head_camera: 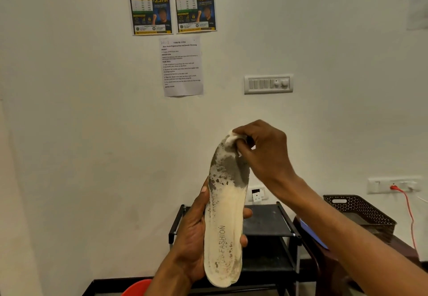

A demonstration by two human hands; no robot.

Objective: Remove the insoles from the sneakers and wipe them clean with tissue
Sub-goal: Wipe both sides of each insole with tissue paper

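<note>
A worn cream insole (225, 214) with grey worn patches and the word FASHION stands upright in front of me. My left hand (192, 233) grips its heel half from the left, fingers wrapped round the right edge. My right hand (264, 154) pinches a small wad of white tissue (231, 139) against the insole's toe end. No sneakers are in view.
A black shoe rack (268, 228) stands against the white wall below my hands. A dark perforated basket (361, 214) sits on a dark table at the right, next to a red cable (410, 212). A red object (136, 288) shows at the bottom edge.
</note>
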